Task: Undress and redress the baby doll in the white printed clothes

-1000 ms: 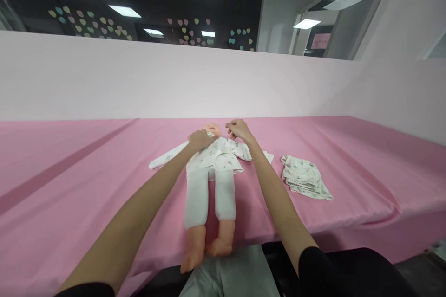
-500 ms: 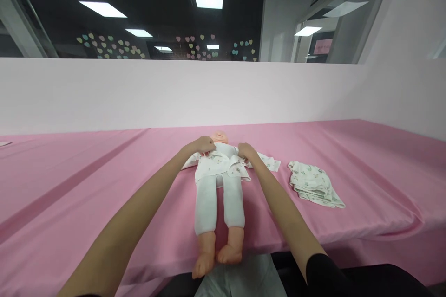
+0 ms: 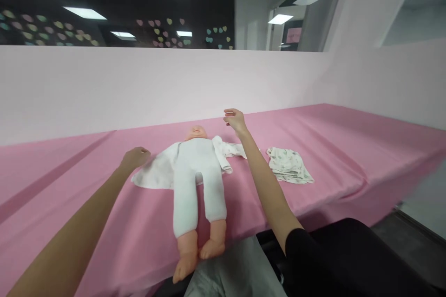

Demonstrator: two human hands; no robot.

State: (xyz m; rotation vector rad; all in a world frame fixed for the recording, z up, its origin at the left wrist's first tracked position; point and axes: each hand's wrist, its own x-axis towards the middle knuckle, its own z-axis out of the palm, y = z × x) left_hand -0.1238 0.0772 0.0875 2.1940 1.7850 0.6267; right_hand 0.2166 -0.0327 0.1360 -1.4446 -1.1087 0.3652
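A baby doll [image 3: 197,162] in a white bodysuit lies on its back, its bare feet over the table's front edge. Under it a white printed baby shirt [image 3: 156,171] is spread open, one side flat to the left and a sleeve out to the right. My left hand [image 3: 135,158] is at the upper edge of the shirt's left side, fingers curled inward; whether cloth is between them is hidden. Raised beyond the right sleeve, my right hand [image 3: 235,119] has its fingers apart and holds nothing.
A folded printed cloth [image 3: 289,165] lies right of the doll. Pink cloth [image 3: 331,148] with creases covers the table and drapes over its front edge. A white wall [image 3: 156,83] with windows above it stands behind.
Both hands have left the doll's chest, the left going outward left, the right up and away. The shirt front has been opened, uncovering the bodysuit. The view has swung right.
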